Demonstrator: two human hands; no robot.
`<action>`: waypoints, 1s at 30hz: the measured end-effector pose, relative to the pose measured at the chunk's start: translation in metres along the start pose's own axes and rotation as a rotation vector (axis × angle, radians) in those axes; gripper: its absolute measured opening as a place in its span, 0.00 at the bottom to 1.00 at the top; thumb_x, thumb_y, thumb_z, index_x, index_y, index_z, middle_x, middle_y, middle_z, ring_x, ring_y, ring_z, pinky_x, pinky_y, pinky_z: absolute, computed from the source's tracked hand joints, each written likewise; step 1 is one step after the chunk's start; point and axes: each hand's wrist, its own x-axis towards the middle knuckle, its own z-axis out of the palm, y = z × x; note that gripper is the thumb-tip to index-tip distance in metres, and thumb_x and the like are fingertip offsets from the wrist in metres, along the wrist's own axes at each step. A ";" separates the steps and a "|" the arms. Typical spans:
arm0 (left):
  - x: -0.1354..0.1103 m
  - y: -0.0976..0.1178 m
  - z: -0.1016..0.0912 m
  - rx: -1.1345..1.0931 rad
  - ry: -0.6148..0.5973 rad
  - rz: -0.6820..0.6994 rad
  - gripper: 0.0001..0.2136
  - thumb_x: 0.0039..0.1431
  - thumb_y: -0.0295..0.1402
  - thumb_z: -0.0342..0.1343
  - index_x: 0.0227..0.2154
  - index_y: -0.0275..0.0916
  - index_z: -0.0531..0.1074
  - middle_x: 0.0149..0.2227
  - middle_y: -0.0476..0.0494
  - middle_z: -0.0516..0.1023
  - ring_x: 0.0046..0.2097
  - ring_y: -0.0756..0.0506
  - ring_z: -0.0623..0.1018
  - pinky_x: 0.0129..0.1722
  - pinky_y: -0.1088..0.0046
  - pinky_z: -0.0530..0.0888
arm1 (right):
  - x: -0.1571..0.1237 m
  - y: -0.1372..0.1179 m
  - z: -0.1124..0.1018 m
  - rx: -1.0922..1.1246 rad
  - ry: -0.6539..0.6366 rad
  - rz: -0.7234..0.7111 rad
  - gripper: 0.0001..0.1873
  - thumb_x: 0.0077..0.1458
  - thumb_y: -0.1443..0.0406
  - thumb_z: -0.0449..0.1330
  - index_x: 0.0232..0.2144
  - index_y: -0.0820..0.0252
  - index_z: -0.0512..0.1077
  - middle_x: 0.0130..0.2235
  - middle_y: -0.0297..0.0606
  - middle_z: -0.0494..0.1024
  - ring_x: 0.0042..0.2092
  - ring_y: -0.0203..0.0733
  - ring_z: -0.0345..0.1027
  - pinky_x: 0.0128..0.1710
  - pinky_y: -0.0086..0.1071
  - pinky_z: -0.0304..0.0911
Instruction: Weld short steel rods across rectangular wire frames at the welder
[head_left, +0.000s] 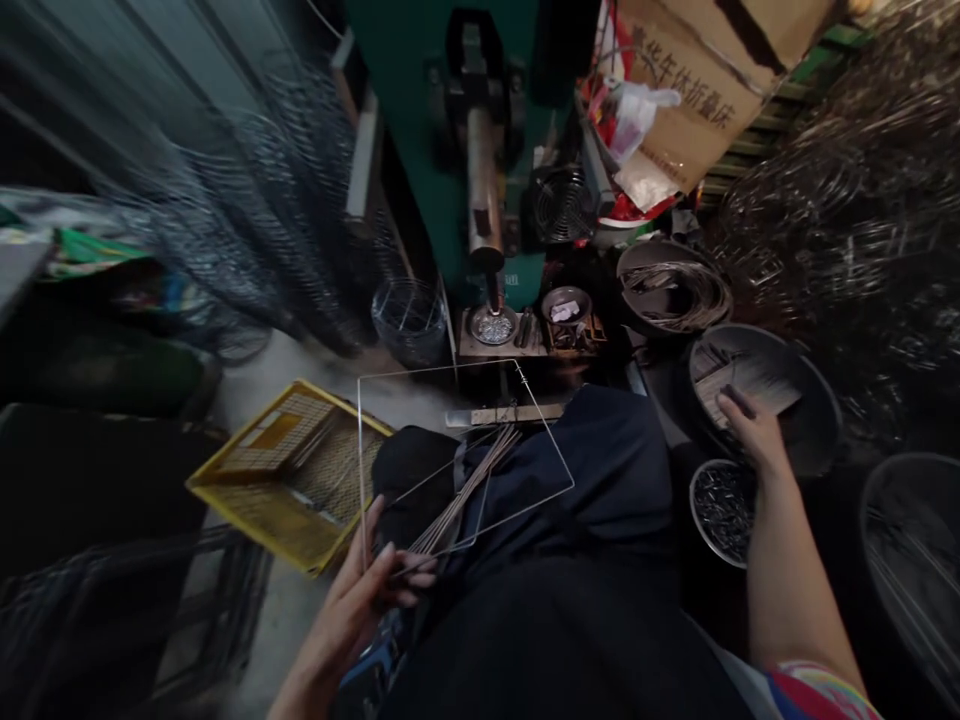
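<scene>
My left hand (375, 590) sits low over my lap, fingers closed on a bundle of thin metal rods (469, 485) and on one corner of a rectangular wire frame (465, 440) that lies across my dark trousers. My right hand (754, 425) reaches out to the right into a round dark basin (814, 400) and rests on a heap of short metal rods (742, 385); its fingers curl down into the heap and what they grip is hidden.
A green press machine (480, 150) stands ahead with a small work plate (495, 325). A yellow plastic crate (289, 470) lies at the left. Bowls of metal parts (720, 505), coiled wire (675, 290) and stacked wire goods (847, 200) crowd the right. A cardboard box (705, 80) leans behind.
</scene>
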 end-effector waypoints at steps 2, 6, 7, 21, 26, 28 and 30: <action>-0.004 -0.006 -0.015 -0.066 0.055 0.008 0.50 0.51 0.41 0.66 0.69 0.49 0.39 0.33 0.41 0.82 0.31 0.40 0.82 0.24 0.73 0.75 | -0.017 -0.031 0.003 -0.096 -0.142 -0.041 0.36 0.50 0.52 0.67 0.58 0.62 0.70 0.54 0.48 0.75 0.56 0.49 0.69 0.56 0.39 0.62; -0.004 -0.016 -0.037 -0.136 0.123 0.061 0.49 0.50 0.38 0.67 0.69 0.44 0.41 0.32 0.41 0.82 0.23 0.45 0.77 0.20 0.76 0.71 | -0.040 -0.085 0.007 -0.186 -0.228 -0.088 0.40 0.51 0.51 0.66 0.61 0.65 0.66 0.56 0.52 0.73 0.57 0.52 0.68 0.57 0.38 0.59; -0.002 -0.016 -0.038 -0.144 0.114 0.082 0.49 0.51 0.38 0.67 0.69 0.44 0.41 0.31 0.41 0.82 0.23 0.46 0.77 0.20 0.75 0.71 | -0.043 -0.095 0.008 -0.164 -0.240 -0.122 0.40 0.52 0.51 0.66 0.62 0.63 0.66 0.57 0.51 0.73 0.56 0.51 0.68 0.57 0.37 0.59; 0.016 -0.019 -0.006 -0.112 -0.106 0.146 0.42 0.61 0.38 0.58 0.69 0.50 0.35 0.30 0.44 0.81 0.16 0.50 0.72 0.17 0.77 0.68 | -0.134 -0.182 0.049 -0.298 -0.798 -0.845 0.39 0.55 0.53 0.64 0.65 0.54 0.59 0.64 0.44 0.63 0.65 0.52 0.55 0.65 0.51 0.51; 0.026 -0.017 0.004 -0.139 -0.154 0.121 0.44 0.60 0.40 0.58 0.69 0.52 0.32 0.29 0.45 0.81 0.15 0.51 0.71 0.15 0.80 0.65 | -0.144 -0.187 0.063 -0.463 -0.763 -1.008 0.40 0.56 0.53 0.63 0.67 0.52 0.55 0.64 0.46 0.63 0.67 0.54 0.52 0.64 0.58 0.47; 0.032 -0.015 0.012 -0.152 -0.196 0.131 0.45 0.61 0.40 0.58 0.69 0.49 0.30 0.29 0.44 0.81 0.14 0.51 0.71 0.15 0.80 0.65 | -0.145 -0.191 0.059 -0.496 -0.733 -1.020 0.40 0.56 0.53 0.62 0.67 0.52 0.54 0.64 0.46 0.63 0.67 0.54 0.52 0.64 0.59 0.45; 0.036 -0.011 0.018 -0.158 -0.223 0.140 0.45 0.61 0.40 0.57 0.69 0.47 0.29 0.29 0.43 0.81 0.14 0.52 0.71 0.15 0.80 0.65 | -0.147 -0.194 0.054 -0.521 -0.708 -1.019 0.41 0.57 0.52 0.62 0.67 0.52 0.53 0.64 0.45 0.63 0.67 0.54 0.52 0.65 0.60 0.43</action>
